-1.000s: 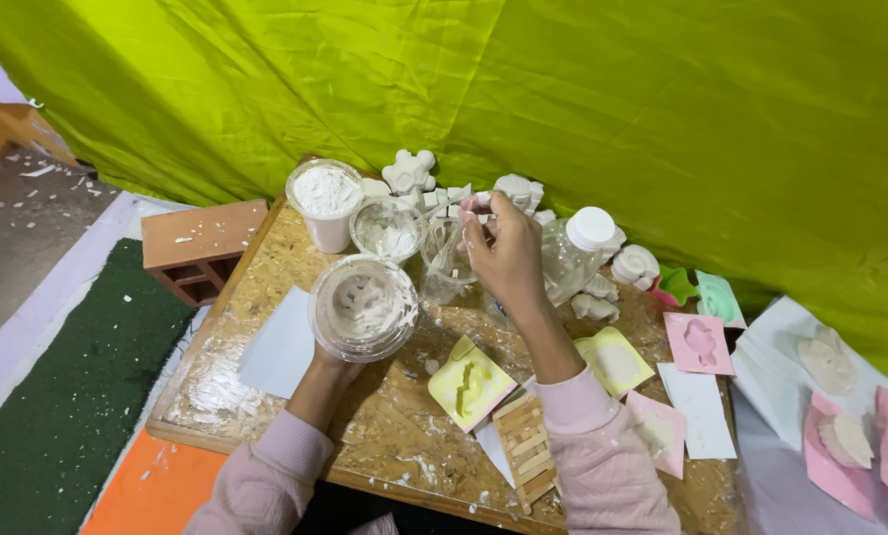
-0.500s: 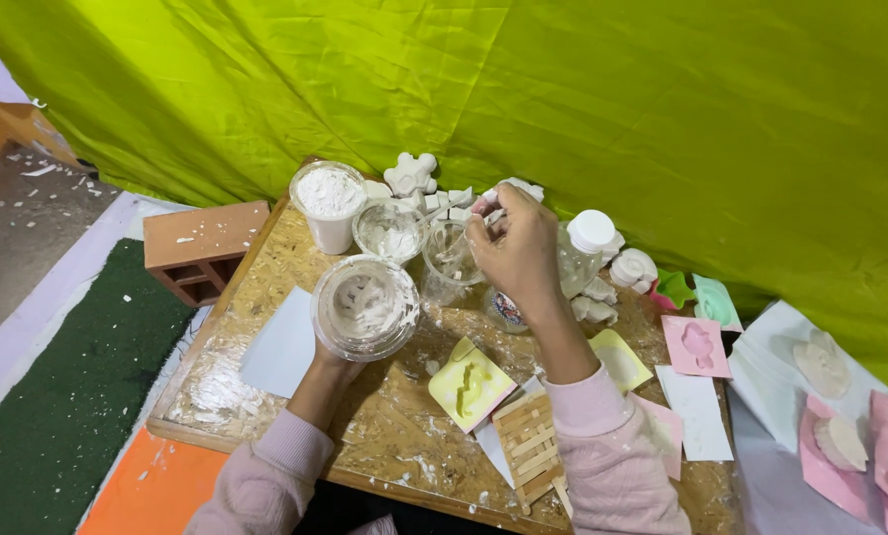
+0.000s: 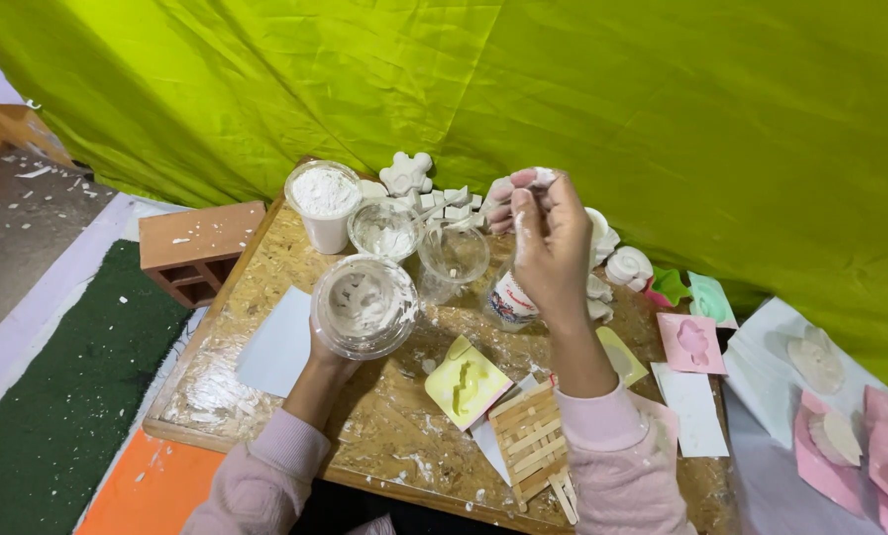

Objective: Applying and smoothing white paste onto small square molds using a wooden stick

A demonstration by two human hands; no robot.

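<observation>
Plaster mixing at a chipboard table [image 3: 265, 396]. The left hand [image 3: 327, 359] grips, from beneath, a clear plastic cup [image 3: 365, 305] smeared inside with wet white paste; the cup is tipped toward the viewer. The right hand [image 3: 548, 243], raised at the cup's 2 o'clock, pinches a small white object between closed fingertips; what it is cannot be told. The step appears to be adding to or stirring the mix; the next move would call for a steady cup. At 11 o'clock stands a cup of dry powder [image 3: 325, 203]; a glossy yellow mould [image 3: 467, 381] lies at 5 o'clock beside a raft of wooden sticks [image 3: 533, 446].
</observation>
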